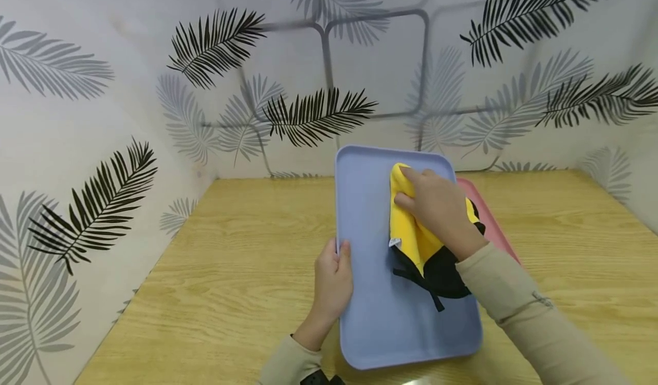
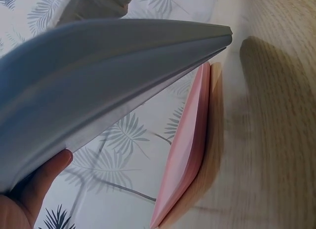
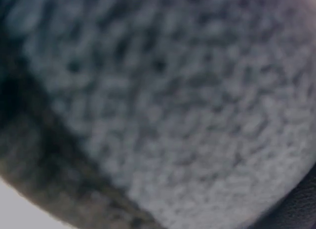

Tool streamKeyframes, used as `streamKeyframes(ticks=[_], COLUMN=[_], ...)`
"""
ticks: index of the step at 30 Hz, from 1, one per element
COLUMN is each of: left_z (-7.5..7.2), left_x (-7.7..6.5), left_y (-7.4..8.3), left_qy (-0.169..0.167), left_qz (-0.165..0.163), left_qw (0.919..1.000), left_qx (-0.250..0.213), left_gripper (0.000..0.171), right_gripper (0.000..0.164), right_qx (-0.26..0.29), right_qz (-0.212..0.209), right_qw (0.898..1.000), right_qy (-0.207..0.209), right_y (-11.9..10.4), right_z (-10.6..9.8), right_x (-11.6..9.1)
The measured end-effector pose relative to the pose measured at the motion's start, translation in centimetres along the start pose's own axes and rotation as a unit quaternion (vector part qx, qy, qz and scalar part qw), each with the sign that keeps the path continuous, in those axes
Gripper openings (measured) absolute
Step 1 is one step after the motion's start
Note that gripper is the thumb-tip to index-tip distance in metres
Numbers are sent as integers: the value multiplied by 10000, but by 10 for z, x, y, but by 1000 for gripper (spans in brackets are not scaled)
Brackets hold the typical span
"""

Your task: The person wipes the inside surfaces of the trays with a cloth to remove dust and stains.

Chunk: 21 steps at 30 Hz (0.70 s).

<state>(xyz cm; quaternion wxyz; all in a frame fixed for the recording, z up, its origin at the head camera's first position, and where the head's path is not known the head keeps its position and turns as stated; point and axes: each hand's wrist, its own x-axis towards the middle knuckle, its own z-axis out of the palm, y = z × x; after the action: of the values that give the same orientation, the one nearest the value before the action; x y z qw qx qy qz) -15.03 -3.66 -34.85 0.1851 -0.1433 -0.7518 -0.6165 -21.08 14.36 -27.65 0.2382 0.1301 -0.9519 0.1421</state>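
A blue rectangular tray [image 1: 372,311] is held up off the wooden table, tilted in the left wrist view. My left hand [image 1: 333,282] grips its left rim, and the thumb [image 2: 52,177] shows against the tray's edge in the left wrist view. Over the tray's inner face, my right hand [image 1: 437,205] holds a bunched yellow and black cloth [image 1: 403,225] against the surface. The cloth's black side, a white tag and a thin dark strap hang toward me. Blurred grey fabric-like texture fills the right wrist view, hiding that hand.
Behind the blue tray, a pink tray [image 1: 480,208] lies on the wooden table [image 1: 247,259], partly covered from the head view. Leaf-patterned sheeting [image 1: 288,65] stands along the table's back and left.
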Motion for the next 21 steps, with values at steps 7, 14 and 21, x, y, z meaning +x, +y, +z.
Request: streamKeyframes(ticks=[7,14,21], left_z=[-3,-9,-11], left_x=[2,4,5], left_y=[0,2,3], left_qy=[54,209,227], left_qz=[-77,-125,-56], left_qw=[10000,9996,9997], left_qx=[-35,122,91], left_gripper=[19,19,19], right_gripper=[46,46,42], right_qx=[-217,-229,-230], right_qz=[316,639,698], right_qw=[9989,9967,9964], right_qy=[-285,-450,-428], right_y=[20,40,49], right_z=[-3,-1,1], right_x=[-3,-9,-11])
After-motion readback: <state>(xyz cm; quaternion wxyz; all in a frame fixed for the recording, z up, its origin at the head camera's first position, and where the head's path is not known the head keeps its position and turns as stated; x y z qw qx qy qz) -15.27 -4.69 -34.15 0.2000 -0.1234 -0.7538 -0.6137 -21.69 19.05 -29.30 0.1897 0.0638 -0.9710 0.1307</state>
